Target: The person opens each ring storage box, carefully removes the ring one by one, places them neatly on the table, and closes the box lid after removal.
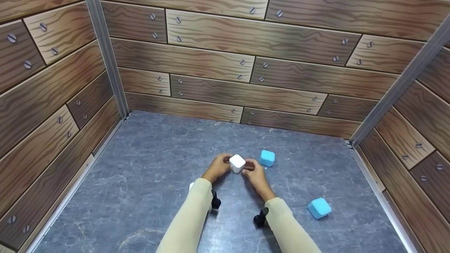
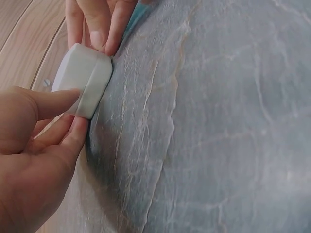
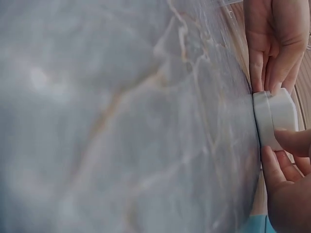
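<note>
A small white box with rounded corners is between my two hands, near the middle of the grey marbled surface. A thin seam runs around the box in the left wrist view. My left hand pinches one side, thumb on the wall and fingers curled at the lower edge. From the opposite side my right hand pinches it as well, its thumb laid against the wall in the right wrist view. The box's base is close to the surface.
One light-blue box stands just beyond my right hand, and another blue box is to the right of my right sleeve. Part of a white object shows behind my left sleeve. Wood-patterned walls enclose the back and sides.
</note>
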A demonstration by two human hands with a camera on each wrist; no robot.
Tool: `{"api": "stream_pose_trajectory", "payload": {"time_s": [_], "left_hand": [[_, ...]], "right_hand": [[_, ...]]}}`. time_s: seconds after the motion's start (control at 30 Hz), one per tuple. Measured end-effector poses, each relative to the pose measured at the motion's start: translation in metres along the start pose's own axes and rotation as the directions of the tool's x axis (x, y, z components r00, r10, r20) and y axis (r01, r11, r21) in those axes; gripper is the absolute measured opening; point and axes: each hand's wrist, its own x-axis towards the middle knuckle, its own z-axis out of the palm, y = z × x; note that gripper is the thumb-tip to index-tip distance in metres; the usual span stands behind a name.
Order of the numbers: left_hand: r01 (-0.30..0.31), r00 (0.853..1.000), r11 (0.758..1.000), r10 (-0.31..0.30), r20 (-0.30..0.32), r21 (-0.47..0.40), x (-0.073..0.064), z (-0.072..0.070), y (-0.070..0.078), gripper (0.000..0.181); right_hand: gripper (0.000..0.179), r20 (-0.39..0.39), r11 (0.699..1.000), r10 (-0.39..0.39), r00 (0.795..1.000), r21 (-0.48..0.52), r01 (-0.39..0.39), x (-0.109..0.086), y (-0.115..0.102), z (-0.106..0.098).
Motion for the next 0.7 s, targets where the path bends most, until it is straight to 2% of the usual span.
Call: {"api": "stream_pose_trajectory", "payload": {"time_s": [0.2, 0.33, 0.43, 0.5, 0.6, 0.7], "left_hand": [[0.037, 0.999, 0.999, -0.036, -0.025, 0.029, 0.0, 0.002, 0.003, 0.041], [0.025, 0.999, 0.998, -0.024, -0.024, 0.051, -0.001, 0.002, 0.003, 0.041], [0.008, 1.0, 0.999, -0.009, 0.013, 0.052, -0.001, 0.002, 0.003, 0.043], [0.021, 0.999, 0.999, -0.023, 0.044, 0.039, -0.001, 0.002, 0.004, 0.048], [0.088, 0.992, 0.996, -0.087, 0.088, -0.002, 0.0, 0.002, 0.005, 0.06], [0.138, 0.985, 0.99, -0.134, 0.112, -0.025, -0.001, 0.003, 0.006, 0.069]], "right_hand": [[0.024, -0.024, 0.998, -0.041, 0.999, -0.048, 0.04, -0.001, 0.004, -0.004], [0.022, -0.013, 0.995, -0.09, 0.996, -0.054, 0.089, -0.002, 0.007, -0.007], [0.031, 0.034, 0.994, -0.108, 0.994, -0.004, 0.108, -0.006, 0.0, -0.012], [0.04, 0.076, 0.994, -0.102, 0.992, 0.047, 0.099, -0.004, 0.0, -0.016], [0.053, 0.145, 0.993, -0.074, 0.987, 0.105, 0.059, 0.0, -0.001, -0.019], [0.06, 0.18, 0.993, -0.062, 0.982, 0.113, 0.042, 0.007, 0.006, -0.019]]}}
